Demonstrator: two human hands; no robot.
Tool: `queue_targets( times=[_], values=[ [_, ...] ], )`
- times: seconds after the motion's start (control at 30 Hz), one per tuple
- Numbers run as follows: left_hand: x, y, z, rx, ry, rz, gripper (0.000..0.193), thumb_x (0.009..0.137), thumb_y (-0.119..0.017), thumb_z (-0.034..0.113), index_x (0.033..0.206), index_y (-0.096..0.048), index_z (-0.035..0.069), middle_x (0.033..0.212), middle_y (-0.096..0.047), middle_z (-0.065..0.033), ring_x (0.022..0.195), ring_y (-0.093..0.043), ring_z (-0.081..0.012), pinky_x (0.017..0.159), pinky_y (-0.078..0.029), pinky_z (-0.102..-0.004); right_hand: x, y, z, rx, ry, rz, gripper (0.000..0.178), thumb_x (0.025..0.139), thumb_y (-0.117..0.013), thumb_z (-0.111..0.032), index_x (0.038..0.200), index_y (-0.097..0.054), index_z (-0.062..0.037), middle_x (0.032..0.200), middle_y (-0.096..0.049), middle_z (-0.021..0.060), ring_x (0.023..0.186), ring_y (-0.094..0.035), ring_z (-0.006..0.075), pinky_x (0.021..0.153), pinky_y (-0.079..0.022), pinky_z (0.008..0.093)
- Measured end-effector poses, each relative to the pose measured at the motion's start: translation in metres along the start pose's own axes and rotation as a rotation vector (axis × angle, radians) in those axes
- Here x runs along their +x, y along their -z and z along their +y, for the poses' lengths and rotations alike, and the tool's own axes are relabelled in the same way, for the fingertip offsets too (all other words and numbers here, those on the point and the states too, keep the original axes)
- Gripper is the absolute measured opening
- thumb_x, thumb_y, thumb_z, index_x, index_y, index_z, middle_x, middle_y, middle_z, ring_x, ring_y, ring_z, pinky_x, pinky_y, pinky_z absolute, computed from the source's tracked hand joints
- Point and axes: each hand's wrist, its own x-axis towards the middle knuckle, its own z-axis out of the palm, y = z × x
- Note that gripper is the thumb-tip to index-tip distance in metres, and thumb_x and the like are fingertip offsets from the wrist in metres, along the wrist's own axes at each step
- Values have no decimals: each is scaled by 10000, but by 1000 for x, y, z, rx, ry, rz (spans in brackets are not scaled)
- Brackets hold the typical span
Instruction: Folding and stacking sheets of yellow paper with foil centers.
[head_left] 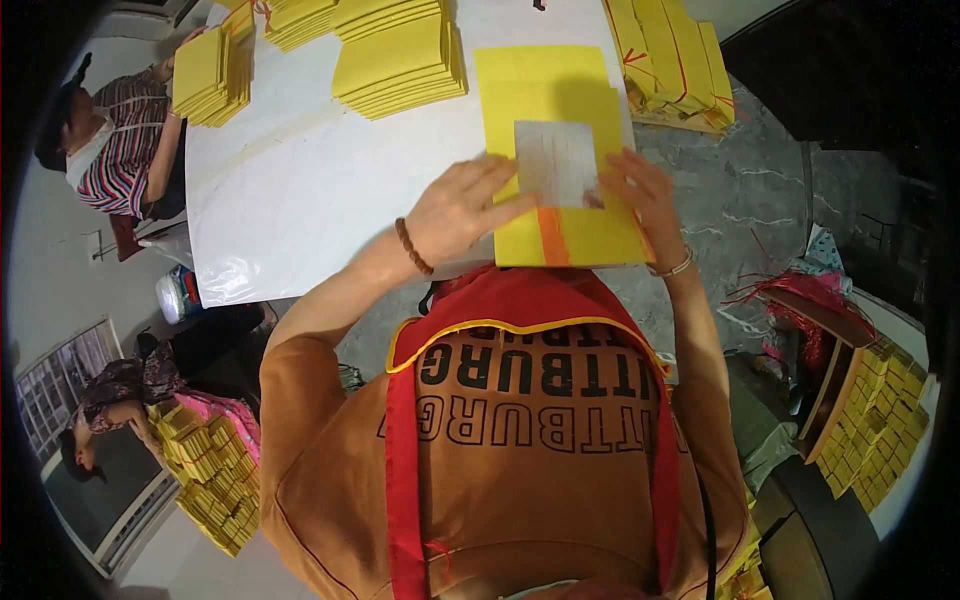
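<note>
In front of me at the table's near right edge lies a pile of yellow paper sheets (540,85). A pale printed slip (556,160) rests on it, and an orange strip (552,238) runs below the slip toward the near edge. My left hand (465,208), a beaded bracelet at its wrist, lies at the left side of the sheets with fingers spread, their tips by the slip's left edge. My right hand (645,198) is at the right side, fingers stretched over the yellow paper, tips near the slip's right edge. It is slightly blurred.
The white-covered table (300,190) extends left and away. Folded yellow paper stacks (400,65) stand at its far side; tied yellow bundles (680,60) sit far right. A co-worker (125,145) sits left, another (120,395) lower left. A wooden stand (835,385) is at right.
</note>
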Motion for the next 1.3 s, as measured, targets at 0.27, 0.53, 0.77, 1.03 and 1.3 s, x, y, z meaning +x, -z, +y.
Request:
queue_targets(
  times=[0.27,0.53,0.77,1.03,1.3],
  values=[
    [-11,-13,3,-512,339,-4,279,780,-554,87,1053,-596,45,928,-607,-139,883,-556,-307,759,-469,-361,2,9,-8,17,-8,-277,299,725,-660,-194,1021,-624,-164,1038,-629,26,1036,-562,236,834,-385,364],
    [4,-38,-20,-1230,1066,24,235,887,-520,152,1048,-579,-8,748,-605,-51,660,-527,-98,594,-441,-286,30,-10,-9,777,-706,53,398,796,-647,-95,1174,-535,-37,814,-627,39,681,-557,61,628,-442,212],
    [9,-45,-27,-1128,1078,55,246,879,-512,133,1068,-567,-13,799,-635,-70,670,-543,-113,613,-442,-275,33,-24,2,649,-758,36,459,774,-661,-73,1206,-510,-37,813,-610,39,669,-536,63,597,-442,201],
    [13,-45,-32,-1070,1097,1,214,897,-514,151,1047,-514,-1,719,-537,16,567,-401,-36,490,-328,-204,35,-29,5,667,-833,75,419,768,-658,-83,1169,-554,-17,917,-636,77,778,-572,76,667,-460,209],
    [21,-18,-31,-751,1011,111,314,822,-620,170,1072,-501,21,788,-548,-66,668,-488,-121,573,-401,-249,37,-28,9,623,-832,36,422,764,-659,-96,1166,-558,-14,949,-643,101,807,-582,101,702,-463,225]
  ],
)
